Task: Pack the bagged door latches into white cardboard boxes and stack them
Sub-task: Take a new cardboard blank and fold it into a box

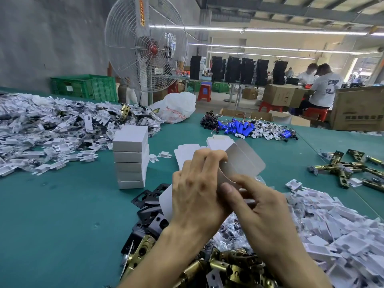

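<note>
Teal desk (62, 215) all the way across a big workshop, and it was crowded. At the back stood a tall wire-caged fan (146, 48) with a green crate (83, 87) beside it, and two seated people (323, 86) worked among brown cartons (279, 96) on the far right.

Centre of the action: both hands were on one white cardboard box (242, 163), held up just above the desk. The left hand (195, 190) gripped it from above, fingers curled over the top edge. The right hand (264, 208) clasped the near end, thumb pressed against the card and forefinger reaching up to the open flap, which stood raised and curved. Whether anything lay inside the box could not be told.

Just left of the hands rose a stack of white boxes (131, 156), five high and all closed. Flat white cartons (187, 149) lay behind the knuckles. Below the wrists sat clear bags with dark parts (230, 227), black metal plates (149, 206) to their left and brass latches (228, 265) at the near edge. More loose latches (342, 169) lay well apart on the right. Heaps of white card inserts (52, 129) filled the far left, another heap (332, 225) the near right, and blue cylinders (239, 128) lay beyond the box.
</note>
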Demonstrator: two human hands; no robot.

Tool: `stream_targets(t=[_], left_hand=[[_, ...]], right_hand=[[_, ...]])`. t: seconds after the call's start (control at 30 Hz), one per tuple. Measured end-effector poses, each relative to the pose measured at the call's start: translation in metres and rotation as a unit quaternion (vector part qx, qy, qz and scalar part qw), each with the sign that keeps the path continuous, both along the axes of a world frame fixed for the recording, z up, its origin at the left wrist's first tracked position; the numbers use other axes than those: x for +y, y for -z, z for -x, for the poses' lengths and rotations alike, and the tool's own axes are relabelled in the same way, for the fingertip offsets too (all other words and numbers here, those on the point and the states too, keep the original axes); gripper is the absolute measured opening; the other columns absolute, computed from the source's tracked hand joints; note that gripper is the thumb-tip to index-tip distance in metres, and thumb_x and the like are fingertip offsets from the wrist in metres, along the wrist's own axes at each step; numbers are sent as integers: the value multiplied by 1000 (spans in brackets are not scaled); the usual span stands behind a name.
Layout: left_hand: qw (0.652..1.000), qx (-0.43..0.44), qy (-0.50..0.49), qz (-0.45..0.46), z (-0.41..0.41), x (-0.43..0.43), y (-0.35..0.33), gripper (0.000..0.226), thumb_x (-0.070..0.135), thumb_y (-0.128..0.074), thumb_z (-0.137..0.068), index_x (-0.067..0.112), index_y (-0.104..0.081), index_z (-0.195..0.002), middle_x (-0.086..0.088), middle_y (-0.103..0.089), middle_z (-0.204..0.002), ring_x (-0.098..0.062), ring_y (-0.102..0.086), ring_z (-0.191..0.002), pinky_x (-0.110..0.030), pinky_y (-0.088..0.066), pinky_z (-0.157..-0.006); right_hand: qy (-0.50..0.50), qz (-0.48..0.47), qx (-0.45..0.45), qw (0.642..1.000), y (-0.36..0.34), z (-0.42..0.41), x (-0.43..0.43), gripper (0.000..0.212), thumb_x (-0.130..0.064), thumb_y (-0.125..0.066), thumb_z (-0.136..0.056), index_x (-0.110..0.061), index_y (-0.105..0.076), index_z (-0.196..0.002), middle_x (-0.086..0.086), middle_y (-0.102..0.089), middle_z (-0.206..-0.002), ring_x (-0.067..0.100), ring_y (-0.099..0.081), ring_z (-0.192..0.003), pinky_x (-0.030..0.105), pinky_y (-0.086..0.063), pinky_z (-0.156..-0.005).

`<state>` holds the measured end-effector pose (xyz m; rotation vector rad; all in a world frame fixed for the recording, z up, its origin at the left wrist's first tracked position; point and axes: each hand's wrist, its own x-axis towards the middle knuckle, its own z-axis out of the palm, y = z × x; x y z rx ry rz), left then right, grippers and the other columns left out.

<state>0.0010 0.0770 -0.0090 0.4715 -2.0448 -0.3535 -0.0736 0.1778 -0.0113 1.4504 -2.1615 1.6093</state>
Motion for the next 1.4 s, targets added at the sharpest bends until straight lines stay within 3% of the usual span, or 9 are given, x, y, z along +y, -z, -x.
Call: stream_targets(t=[0.13,0.27,0.37,0.43,0.53,0.77,0.93,1.13,1.4], left_hand=[[1000,-13,-6,15,1,-2,2,41,38,-69,-73,29,-48,-107,8,-54,-110,-19,-55,-89,-39,-41,-71],[999,-30,-6,32,2,-5,4,32,29,-65,-73,22,-56,-103,6,-56,-107,-23,-57,-86,-40,-44,-70],[999,-26,0,45,4,-6,4,33,30,-73,-74,23,-56,-101,6,-57,-105,-23,-58,-82,-40,-46,-68],[998,-25,19,50,4,-6,3,34,33,-70,-73,24,-54,-102,7,-57,-104,-23,-58,-84,-41,-48,-68],[997,-24,51,60,3,-5,2,40,35,-60,-64,28,-47,-102,7,-56,-104,-23,-57,-83,-42,-48,-67],[995,-25,47,88,2,-3,2,51,45,-60,-69,28,-44,-113,5,-58,-113,-22,-58,-88,-39,-46,-72],[993,-28,19,116,2,-3,4,66,40,-58,-66,23,-39,-127,4,-59,-108,-22,-57,-85,-37,-46,-72],[996,-42,-8,76,4,-1,3,95,38,-83,-60,15,-40,-141,2,-65,-115,-20,-61,-100,-33,-41,-82],[995,-81,-27,54,3,2,1,85,45,-78,-58,8,-56,-132,-3,-66,-120,-22,-63,-107,-29,-37,-93]], right_hand=[[-22,-10,4,1000,-1,-1,2,17,-48,-58,-90,-39,-70,-98,-8,-69,-85,10,-66,-86,39,-55,-76],[-28,-34,2,999,-2,-2,3,15,-38,-62,-93,-42,-72,-102,-9,-61,-106,3,-59,-98,17,-51,-73],[-31,14,-45,998,-8,-5,4,19,-49,-62,-89,-46,-70,-106,-9,-61,-105,-1,-61,-98,9,-49,-70],[-20,83,-90,992,-12,-5,4,20,-49,-60,-87,-47,-67,-105,-8,-65,-97,5,-66,-91,18,-54,-72],[3,187,-187,965,-17,-4,6,12,-49,-60,-89,-40,-56,-96,-1,-70,-95,17,-70,-79,45,-60,-72],[-78,216,-358,905,-24,-8,9,26,-47,-59,-77,-23,-70,-71,3,-69,-74,10,-64,-63,22,-54,-53],[-93,182,-346,916,-22,-6,7,15,-38,-71,-65,-25,-65,-63,3,-70,-74,10,-65,-64,23,-54,-56],[-78,187,-328,923,-18,-11,1,29,-28,-77,-60,-16,-69,-86,2,-77,-85,14,-72,-73,20,-57,-65],[-44,221,-352,909,-17,-6,2,10,-23,-77,-61,-25,-73,-70,6,-75,-83,12,-69,-71,19,-54,-60]])
